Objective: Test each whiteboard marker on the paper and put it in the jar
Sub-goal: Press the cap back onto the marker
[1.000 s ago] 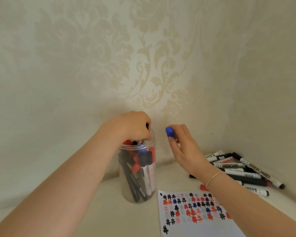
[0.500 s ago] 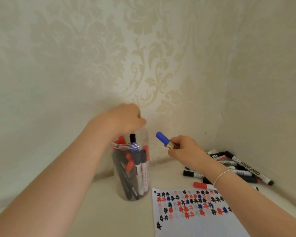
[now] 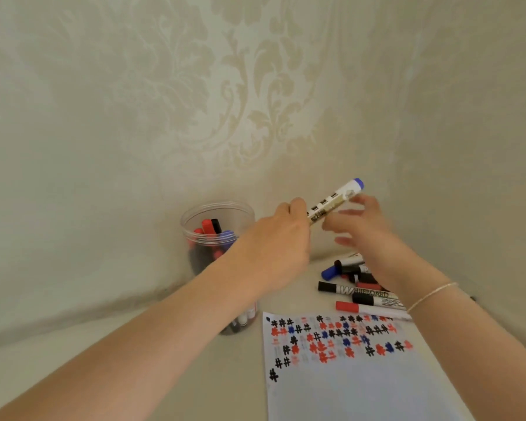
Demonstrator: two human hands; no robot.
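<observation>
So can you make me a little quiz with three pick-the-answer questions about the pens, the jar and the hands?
1. Where does the jar stand?
A. to the left of the paper
B. on top of the paper
C. to the right of the loose markers

2. What colour is the end plug showing on the marker being held?
A. red
B. blue
C. green

3. What is the left hand doing?
A. lying flat on the paper
B. reaching into the jar
C. gripping one end of the marker

Answers:
1. A, the jar sits left of the paper, beside its top corner.
2. B, the far tip of the marker is blue.
3. C, its fingers are curled round the marker's lower end, while the right hand is blurred, with fingers spread beside it.
</observation>
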